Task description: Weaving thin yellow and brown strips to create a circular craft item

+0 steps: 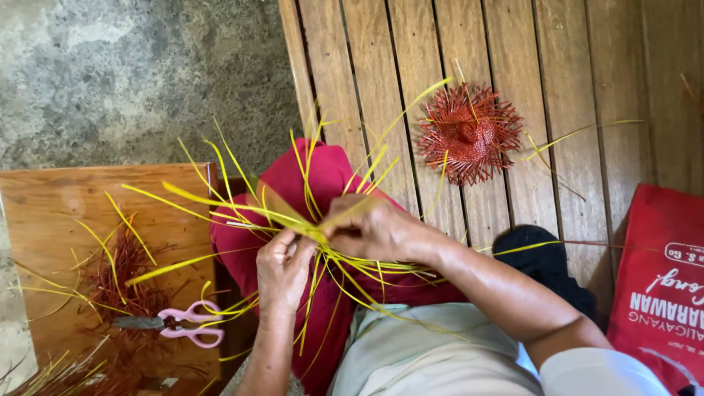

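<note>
Setting: informal home craft spot, likely a porch or yard. Evidence: slatted wooden bench [469, 59] over rough concrete floor [132, 73]; small wooden table [51, 220] littered with red and yellow strip offcuts [121, 282] and pink scissors [183, 324]; finished red woven piece [469, 133] on the bench; red bag [660, 279] alongside.

Hands [282, 268] [370, 231] together over the lap, pinching a bundle of strips [308, 227]. Behind them, on the slatted bench [557, 88], a small woven hat [469, 133]; at far right, a bag [660, 279]. Left, on a low table [51, 213], scissors [183, 325] among loose strips [121, 282].
</note>
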